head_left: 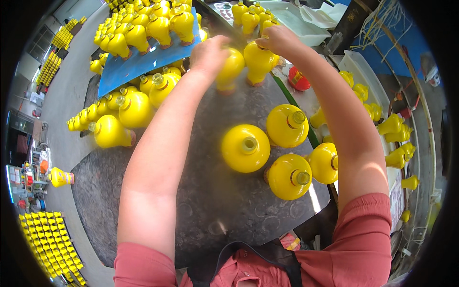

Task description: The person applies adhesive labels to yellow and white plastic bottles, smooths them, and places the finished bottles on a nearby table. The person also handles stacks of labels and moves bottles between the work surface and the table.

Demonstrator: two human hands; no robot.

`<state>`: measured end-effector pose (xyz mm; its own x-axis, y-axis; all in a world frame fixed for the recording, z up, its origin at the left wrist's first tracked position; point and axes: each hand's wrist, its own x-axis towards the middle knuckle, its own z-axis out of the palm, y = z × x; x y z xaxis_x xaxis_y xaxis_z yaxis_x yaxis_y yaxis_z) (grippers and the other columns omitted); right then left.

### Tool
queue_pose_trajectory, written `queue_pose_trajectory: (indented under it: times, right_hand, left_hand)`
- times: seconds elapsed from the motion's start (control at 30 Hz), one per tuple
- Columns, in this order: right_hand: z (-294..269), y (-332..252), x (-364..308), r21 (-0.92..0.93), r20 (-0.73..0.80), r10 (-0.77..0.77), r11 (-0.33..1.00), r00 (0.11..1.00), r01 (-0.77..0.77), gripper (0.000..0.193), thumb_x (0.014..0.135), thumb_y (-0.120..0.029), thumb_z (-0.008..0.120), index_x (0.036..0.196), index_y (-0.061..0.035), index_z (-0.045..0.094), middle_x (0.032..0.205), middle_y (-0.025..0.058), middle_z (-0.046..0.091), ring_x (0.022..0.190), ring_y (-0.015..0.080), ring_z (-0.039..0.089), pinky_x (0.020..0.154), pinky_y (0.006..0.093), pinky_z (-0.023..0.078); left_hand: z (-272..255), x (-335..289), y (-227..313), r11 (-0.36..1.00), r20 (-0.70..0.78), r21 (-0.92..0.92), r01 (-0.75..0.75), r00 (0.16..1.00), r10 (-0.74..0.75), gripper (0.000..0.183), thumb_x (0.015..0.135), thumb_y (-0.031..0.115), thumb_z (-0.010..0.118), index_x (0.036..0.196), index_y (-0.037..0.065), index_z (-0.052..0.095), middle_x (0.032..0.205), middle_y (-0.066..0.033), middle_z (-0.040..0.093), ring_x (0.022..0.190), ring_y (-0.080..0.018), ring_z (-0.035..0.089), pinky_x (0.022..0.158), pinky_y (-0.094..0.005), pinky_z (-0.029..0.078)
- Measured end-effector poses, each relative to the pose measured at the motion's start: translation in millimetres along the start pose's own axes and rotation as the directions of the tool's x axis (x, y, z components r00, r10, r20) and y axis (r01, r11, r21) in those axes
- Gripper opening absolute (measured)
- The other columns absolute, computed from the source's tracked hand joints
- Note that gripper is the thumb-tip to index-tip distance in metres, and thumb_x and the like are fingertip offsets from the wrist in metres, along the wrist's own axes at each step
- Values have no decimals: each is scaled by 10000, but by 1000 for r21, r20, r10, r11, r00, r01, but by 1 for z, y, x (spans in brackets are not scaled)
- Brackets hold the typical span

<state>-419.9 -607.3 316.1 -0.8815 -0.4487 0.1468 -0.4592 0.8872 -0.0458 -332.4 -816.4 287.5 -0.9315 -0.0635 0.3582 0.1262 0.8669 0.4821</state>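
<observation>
Both my arms reach to the far part of the dark tabletop (pixel 196 215). My left hand (pixel 209 55) is closed around the neck of a glossy yellow bottle (pixel 230 71), which is slightly blurred. Just to its right, my right hand (pixel 281 40) grips the top of another upright yellow bottle (pixel 258 62); its neck is hidden by my fingers. Nearer to me, between my forearms, several round-shouldered yellow bottles with clear glass necks stand together, among them a front-left one (pixel 245 148), a back one (pixel 287 126) and a near one (pixel 289 177).
At the left, rows of yellow bottles (pixel 136 110) carry a blue board (pixel 143 69) with more bottles on top. A red round object (pixel 299 79) lies beyond the green table edge (pixel 289 95). White trays (pixel 299 21) and further bottles stand at the right. Bottles also cover the floor at left.
</observation>
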Motion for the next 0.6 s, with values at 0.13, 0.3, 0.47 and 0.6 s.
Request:
queue_pose_trajectory:
  times: [0.13, 0.3, 0.47, 0.6]
  right_hand:
    - [-16, -30, -11, -61, -226, -80, 996, 971, 68, 360, 928, -392, 674, 1110, -88, 741, 984, 178, 724, 988, 360, 682, 848, 464, 537]
    - [-31, -110, -10, 248, -151, -415, 863, 897, 440, 356, 905, -355, 701, 1141, -90, 739, 911, 175, 722, 893, 356, 701, 800, 446, 551]
    - [-13, -206, -7, 303, 51, -537, 812, 842, 499, 416, 900, -393, 701, 1162, -71, 716, 1046, 175, 723, 999, 357, 689, 865, 452, 557]
    - [7, -237, 4, 230, 69, -534, 830, 843, 507, 414, 867, -430, 710, 1051, -61, 746, 969, 169, 731, 934, 360, 703, 835, 445, 566]
  left_hand:
    - [-35, -17, -12, 990, -236, 93, -105, 964, 124, 287, 907, 230, 663, 1175, 154, 733, 1113, -114, 742, 1047, -317, 687, 919, -422, 535]
    - [-137, -71, -69, 858, -367, 501, -112, 871, 327, 191, 898, 231, 670, 1031, 143, 775, 1013, -65, 737, 960, -295, 663, 889, -410, 522]
    - [-187, -130, -116, 682, -224, 720, 125, 973, 59, 299, 867, 339, 706, 1094, 158, 777, 1083, -79, 735, 1037, -292, 658, 933, -425, 511]
    - [-183, -137, -144, 925, -52, 234, 300, 954, -296, 397, 834, 274, 752, 1181, 84, 732, 1157, -154, 739, 1056, -269, 712, 938, -381, 544]
